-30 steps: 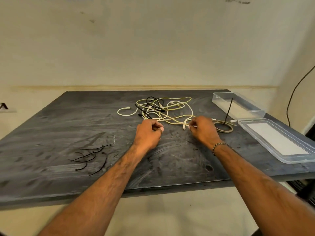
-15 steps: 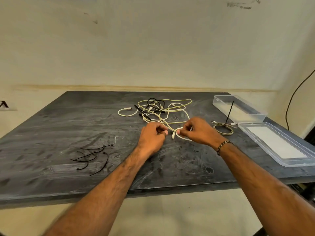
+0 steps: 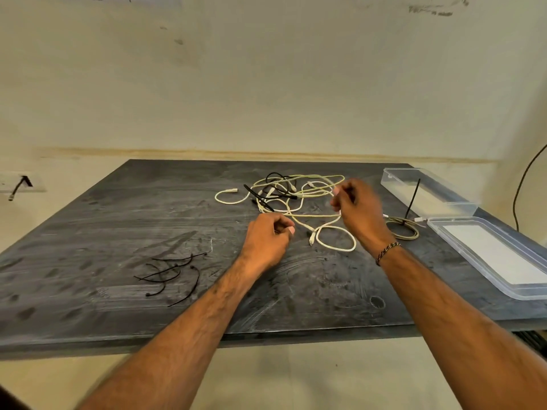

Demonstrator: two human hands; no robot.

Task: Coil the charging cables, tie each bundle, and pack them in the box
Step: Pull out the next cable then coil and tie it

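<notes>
A tangle of white and black charging cables (image 3: 284,190) lies at the middle back of the dark table (image 3: 118,232). My left hand (image 3: 266,241) has curled fingers and pinches a white cable (image 3: 313,216) that runs right to my right hand (image 3: 359,211). My right hand is lifted above the table and grips the same cable. One loop of that cable (image 3: 336,247) lies on the table between my hands. A coiled beige bundle (image 3: 404,230) with a black tie (image 3: 413,199) standing up lies beside the clear plastic box (image 3: 393,180).
The box's clear lid (image 3: 473,261) lies flat at the table's right edge. Several loose black zip ties (image 3: 171,273) are scattered on the left front of the table. A black wire (image 3: 524,179) hangs down the right wall. A wall socket (image 3: 22,184) sits at the far left.
My right hand has risen and moved right and back, drawing the white cable out of the tangle. A loop now lies between my hands. My left hand stayed almost in place.
</notes>
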